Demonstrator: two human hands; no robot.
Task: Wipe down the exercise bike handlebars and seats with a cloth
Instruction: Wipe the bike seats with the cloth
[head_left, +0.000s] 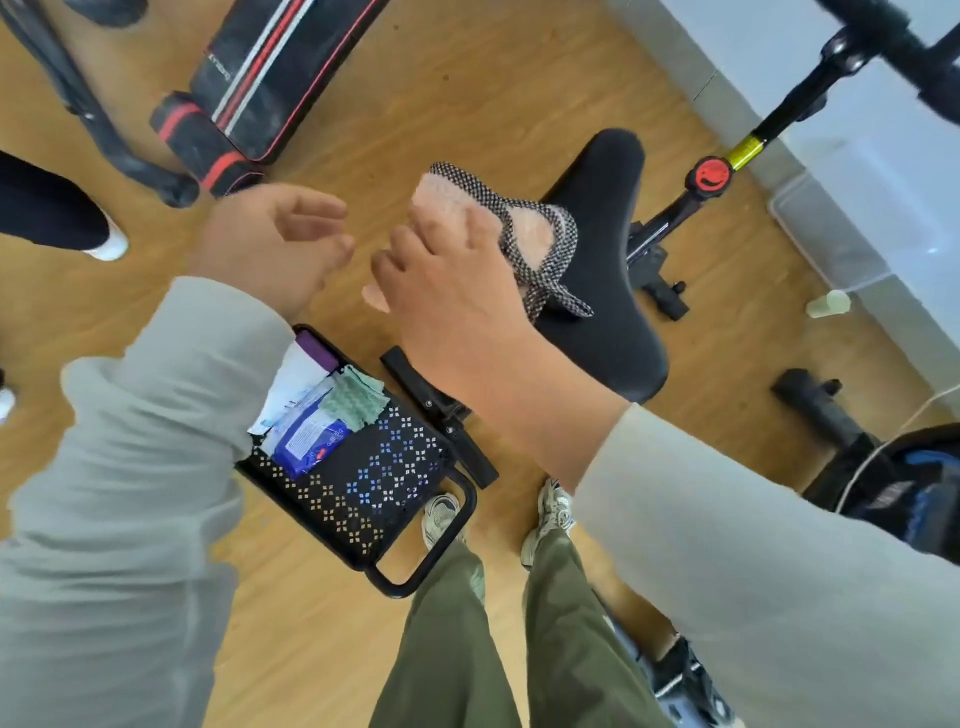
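Observation:
A black exercise bike seat fills the middle of the view, with the black handlebars at the top right. My right hand grips a pink cloth with a black-and-white checked edge, which hangs over the left side of the seat. My left hand hovers just left of it, fingers loosely curled and apart, holding nothing.
A black perforated cart tray below my hands carries a blue wipes pack and a green cloth. A black-and-red bench lies at the top left. Another person's shoe is at left. A white wall runs along the right.

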